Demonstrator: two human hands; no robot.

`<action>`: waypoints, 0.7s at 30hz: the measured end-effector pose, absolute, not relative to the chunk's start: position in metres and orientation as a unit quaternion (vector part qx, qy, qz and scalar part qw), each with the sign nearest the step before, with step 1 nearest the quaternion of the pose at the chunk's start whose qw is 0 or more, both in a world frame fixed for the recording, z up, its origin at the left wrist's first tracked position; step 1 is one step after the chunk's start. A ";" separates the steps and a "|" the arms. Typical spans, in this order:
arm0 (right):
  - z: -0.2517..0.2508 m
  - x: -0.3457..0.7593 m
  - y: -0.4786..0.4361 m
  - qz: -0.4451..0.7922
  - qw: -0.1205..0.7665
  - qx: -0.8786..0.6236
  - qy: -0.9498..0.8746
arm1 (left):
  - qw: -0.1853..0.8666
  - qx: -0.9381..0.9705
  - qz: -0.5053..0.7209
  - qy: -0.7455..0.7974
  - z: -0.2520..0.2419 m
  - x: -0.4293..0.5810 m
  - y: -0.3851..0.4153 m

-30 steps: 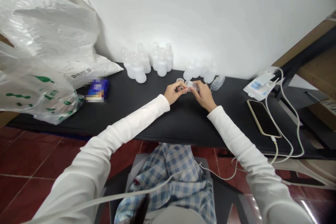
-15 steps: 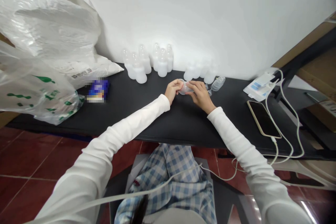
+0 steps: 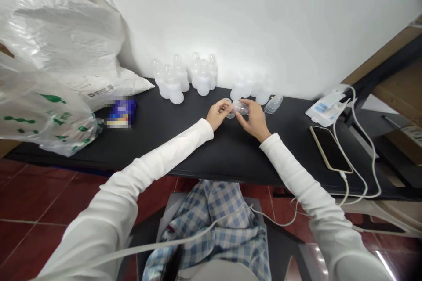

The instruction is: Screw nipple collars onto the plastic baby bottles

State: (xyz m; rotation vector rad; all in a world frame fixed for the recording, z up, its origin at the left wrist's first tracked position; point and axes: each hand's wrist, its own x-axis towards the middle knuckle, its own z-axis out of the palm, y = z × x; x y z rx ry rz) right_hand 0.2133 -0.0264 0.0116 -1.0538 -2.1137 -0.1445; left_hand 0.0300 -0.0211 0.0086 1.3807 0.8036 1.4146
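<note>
currently: l hand [image 3: 217,114] pinching clear ring [image 3: 229,114] w/ narrow fingertips, r hand [image 3: 252,118] pinching clear teat-like piece [image 3: 240,107], both held just above black table [image 3: 231,153], ring right beside piece; baby bottles [image 3: 174,83] standing behind; step seemingly fitting parts, next move needing careful lining up, steady pressure

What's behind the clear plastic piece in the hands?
Behind the piece stand translucent baby bottles, against the white wall. The left hand and right hand hide the black tabletop beneath it.
</note>
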 end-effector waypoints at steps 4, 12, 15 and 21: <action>0.004 0.214 -0.023 -0.015 0.403 -0.440 -0.802 | 0.451 0.601 0.574 0.327 0.013 0.030 -0.028; 0.004 0.216 -0.015 -0.061 0.358 -0.345 -0.865 | 0.537 0.504 0.586 0.339 0.018 0.031 -0.025; 0.011 0.222 -0.015 -0.108 0.286 -0.288 -0.907 | 0.574 0.462 0.569 0.366 0.021 0.029 -0.022; 0.021 0.231 -0.023 -0.193 0.246 -0.199 -0.929 | 0.618 0.429 0.521 0.403 0.024 0.019 -0.015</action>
